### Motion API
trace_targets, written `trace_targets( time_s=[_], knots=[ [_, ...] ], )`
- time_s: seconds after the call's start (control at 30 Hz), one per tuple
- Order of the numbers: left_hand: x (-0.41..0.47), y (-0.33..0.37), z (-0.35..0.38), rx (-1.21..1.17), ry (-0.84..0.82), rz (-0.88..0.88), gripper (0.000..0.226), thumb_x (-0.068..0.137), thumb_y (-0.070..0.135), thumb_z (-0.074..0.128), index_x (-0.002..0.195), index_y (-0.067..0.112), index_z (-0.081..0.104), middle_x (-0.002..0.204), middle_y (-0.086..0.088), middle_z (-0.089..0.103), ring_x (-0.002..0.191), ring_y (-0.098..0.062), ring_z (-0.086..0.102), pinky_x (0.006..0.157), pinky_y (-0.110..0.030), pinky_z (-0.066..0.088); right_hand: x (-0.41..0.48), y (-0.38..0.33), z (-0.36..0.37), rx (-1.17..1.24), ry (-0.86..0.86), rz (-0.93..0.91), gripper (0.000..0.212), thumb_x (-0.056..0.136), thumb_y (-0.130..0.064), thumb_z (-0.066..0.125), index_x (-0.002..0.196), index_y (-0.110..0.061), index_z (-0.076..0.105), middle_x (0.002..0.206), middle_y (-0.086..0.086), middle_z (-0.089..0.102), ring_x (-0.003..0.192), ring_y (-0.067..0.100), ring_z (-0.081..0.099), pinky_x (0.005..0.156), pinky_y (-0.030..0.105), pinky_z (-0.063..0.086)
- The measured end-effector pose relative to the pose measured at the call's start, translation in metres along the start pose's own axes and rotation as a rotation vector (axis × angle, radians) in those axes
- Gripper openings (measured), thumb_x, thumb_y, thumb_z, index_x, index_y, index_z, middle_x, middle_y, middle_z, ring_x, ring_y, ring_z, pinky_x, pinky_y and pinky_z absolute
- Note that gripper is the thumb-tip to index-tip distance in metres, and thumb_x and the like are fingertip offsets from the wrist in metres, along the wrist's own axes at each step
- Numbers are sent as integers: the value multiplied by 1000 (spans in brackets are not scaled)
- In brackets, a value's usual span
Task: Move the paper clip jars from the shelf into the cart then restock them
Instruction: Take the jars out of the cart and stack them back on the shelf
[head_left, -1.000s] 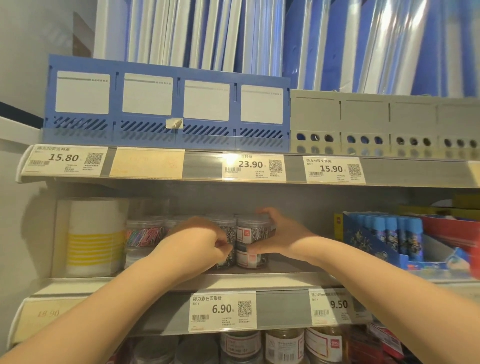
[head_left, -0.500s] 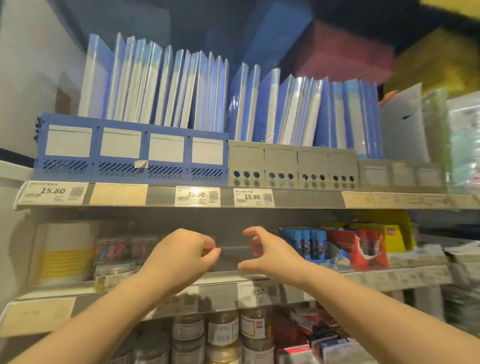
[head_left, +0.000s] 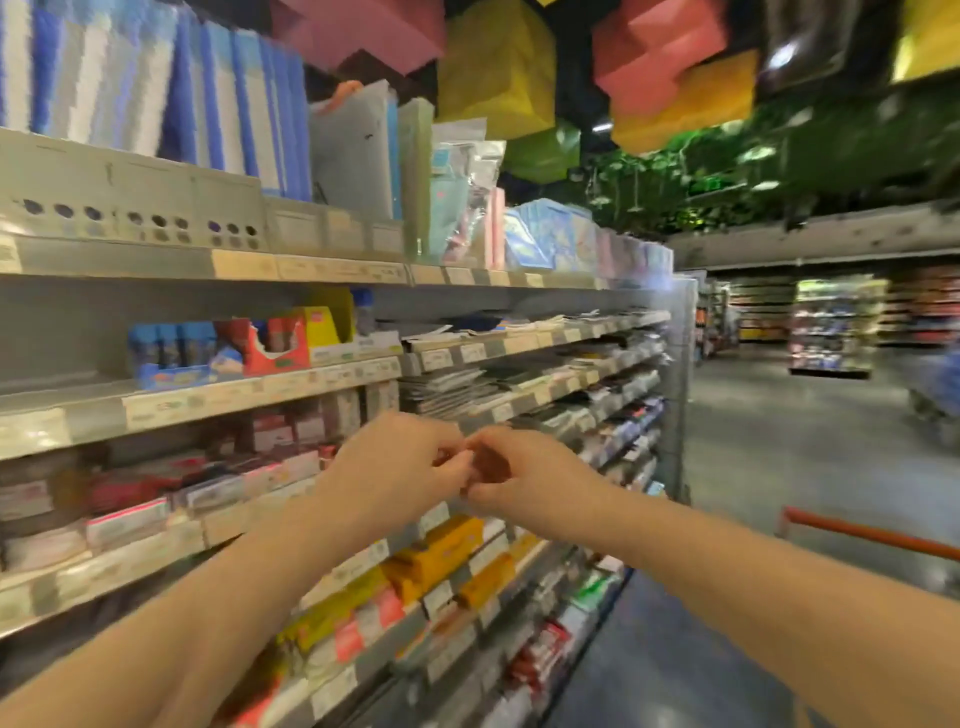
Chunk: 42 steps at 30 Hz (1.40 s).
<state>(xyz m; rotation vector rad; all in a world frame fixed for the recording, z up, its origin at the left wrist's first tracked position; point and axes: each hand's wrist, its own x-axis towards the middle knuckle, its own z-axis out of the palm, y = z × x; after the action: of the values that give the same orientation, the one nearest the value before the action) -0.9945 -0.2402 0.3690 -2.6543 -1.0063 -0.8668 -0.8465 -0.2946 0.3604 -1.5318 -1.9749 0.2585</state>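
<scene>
Because the whole frame is blurred, small details are hard to read. The left hand (head_left: 395, 467) and the right hand (head_left: 530, 478) meet in the centre of the frame, in front of the shelf (head_left: 260, 387) rows. Their fingers are curled toward each other, and the fingertips touch or almost touch. Between the fingers there is a small reddish patch (head_left: 488, 464), but I cannot tell if it is one of the paper clip jars, nor if either hand really holds something. Blue folders (head_left: 234, 104) stand at the upper left of the frame, and yellow boxes (head_left: 441, 551) lie on a lower shelf just below the hands. At the right edge, lower down, an orange bar (head_left: 872, 534) crosses over the grey floor (head_left: 779, 441).
</scene>
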Motion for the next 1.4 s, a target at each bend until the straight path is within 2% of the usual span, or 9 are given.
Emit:
trace_targets(
  time_s=[0.13,0.27,0.5,0.6,0.7,0.9,1.07,1.27,1.4],
  knots=[
    [36,96,75,-185,-79,134,29,86,28,49,58,21,49,54,0,47,53,-9,44,56,-33,37,-79,77,-46,-27,65,249,21,84,-23,64,104,-19,59,95,2,64,89,17,61,74,30,46],
    [59,182,140,-338,-173,266,20,88,26,54,70,16,56,75,-11,63,76,-26,56,59,-33,29,-147,144,-70,-163,180,428,22,82,-23,65,102,-14,62,88,2,62,85,16,59,62,20,32],
    [76,289,256,-576,-418,430,26,84,27,53,60,26,44,58,1,50,71,-28,57,57,-36,38,-242,243,-80,-97,229,833,30,83,-22,64,111,-15,58,97,2,66,92,20,63,77,31,47],
    [65,322,316,-629,-546,438,8,88,30,53,85,25,57,73,3,59,77,-25,57,63,-36,44,-284,290,-63,1,280,986,38,81,-23,67,117,-23,56,94,-4,63,88,17,62,72,29,50],
    [41,350,383,-609,-687,436,26,92,36,51,114,22,50,94,1,63,82,-21,59,71,-37,50,-331,342,-34,57,275,1158,44,84,-24,65,125,-23,49,99,-6,59,85,11,58,64,19,42],
    [-38,397,513,-582,-1033,285,53,90,37,54,136,19,32,128,-7,48,109,-25,53,84,-36,45,-414,455,35,132,93,1451,54,87,-25,63,136,-18,41,107,-2,52,90,15,53,56,16,39],
    [-104,431,592,-507,-1245,166,65,90,41,54,142,17,23,134,-11,41,114,-27,50,91,-36,44,-470,529,88,173,-132,1616,49,92,-18,53,138,-17,38,127,6,55,101,24,57,72,28,43],
    [-151,463,662,-370,-1428,168,78,88,46,56,147,23,11,141,-13,32,115,-26,49,87,-33,44,-514,564,162,228,-110,1860,55,85,-14,56,136,-11,36,130,15,47,115,34,49,92,40,45],
    [-176,479,701,-362,-1578,174,80,88,42,59,148,29,8,148,-13,22,124,-29,43,97,-38,42,-538,560,210,276,-189,1980,54,95,-21,47,144,-11,28,148,14,28,136,31,26,111,38,28]
  ],
)
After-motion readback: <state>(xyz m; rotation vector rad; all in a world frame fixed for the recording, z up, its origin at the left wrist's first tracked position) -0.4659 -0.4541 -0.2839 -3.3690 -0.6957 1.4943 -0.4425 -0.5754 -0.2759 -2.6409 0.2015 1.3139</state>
